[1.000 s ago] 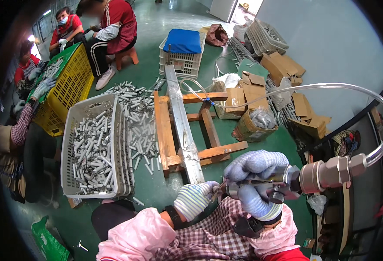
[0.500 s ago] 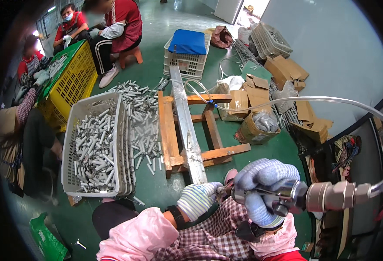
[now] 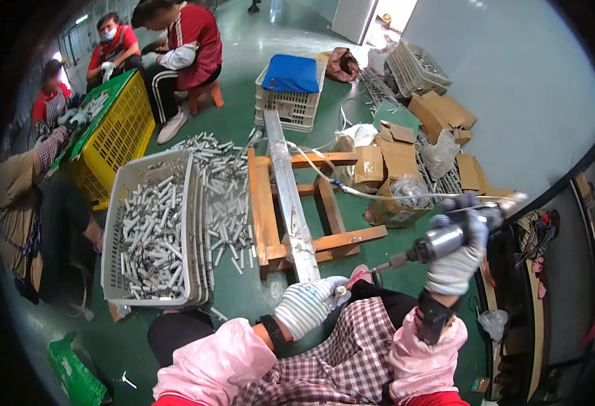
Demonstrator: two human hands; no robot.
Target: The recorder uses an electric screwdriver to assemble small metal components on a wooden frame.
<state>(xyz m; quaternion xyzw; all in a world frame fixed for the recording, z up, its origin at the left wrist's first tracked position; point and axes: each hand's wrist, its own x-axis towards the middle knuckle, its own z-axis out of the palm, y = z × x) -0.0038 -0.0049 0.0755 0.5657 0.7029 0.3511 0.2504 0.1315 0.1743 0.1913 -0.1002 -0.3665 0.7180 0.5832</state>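
My left hand [image 3: 304, 310], in a striped knit glove, is closed on a small metal piece [image 3: 340, 291], whose round end shows by the thumb and forefinger; the rest is hidden. It is at the near end of a long silvery metal bar [image 3: 288, 196]. My right hand [image 3: 454, 269], also gloved, grips an air-powered driver [image 3: 444, 241] by its body. The tool points left, its slim bit [image 3: 380, 267] near my left hand but apart from the metal piece. A clear hose [image 3: 372, 196] runs toward its rear; the rear end is blurred.
The bar lies across a wooden frame [image 3: 262, 216]. At left, a stacked grey crate [image 3: 116, 254] holds many grey metal cylinders, with more on the floor [image 3: 226, 203]. Cardboard boxes [image 3: 399, 152] stand at right. Several people sit around a yellow crate [image 3: 118, 132] at far left.
My right hand has moved right and up with the driver, drawing its bit away from the left hand. The left hand has hardly moved and keeps its metal piece.
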